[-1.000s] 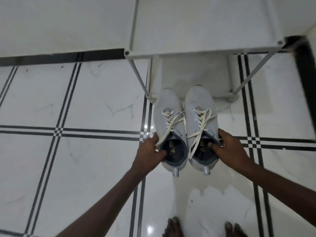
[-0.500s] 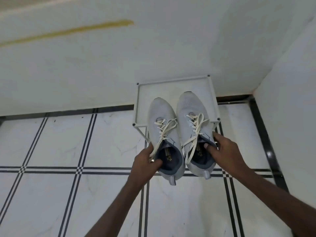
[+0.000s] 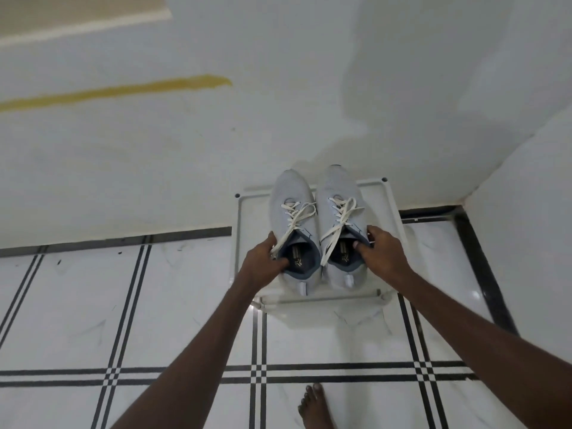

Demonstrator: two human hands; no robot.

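Note:
Two light grey sneakers with cream laces lie side by side over the top shelf of a small white rack (image 3: 391,218), toes toward the wall. My left hand (image 3: 263,263) grips the left sneaker (image 3: 291,212) at its collar, thumb inside the opening. My right hand (image 3: 379,252) grips the right sneaker (image 3: 335,196) the same way, thumb inside. Whether the soles touch the shelf I cannot tell.
The rack stands in a corner, with a white wall (image 3: 278,103) behind it and another wall (image 3: 526,212) to the right. White floor tiles (image 3: 185,305) with black stripes spread to the left and front. My bare foot (image 3: 315,407) stands near the bottom edge.
Both hands have carried the sneakers up from floor level in front of the rack to over its top shelf. The view has risen with them.

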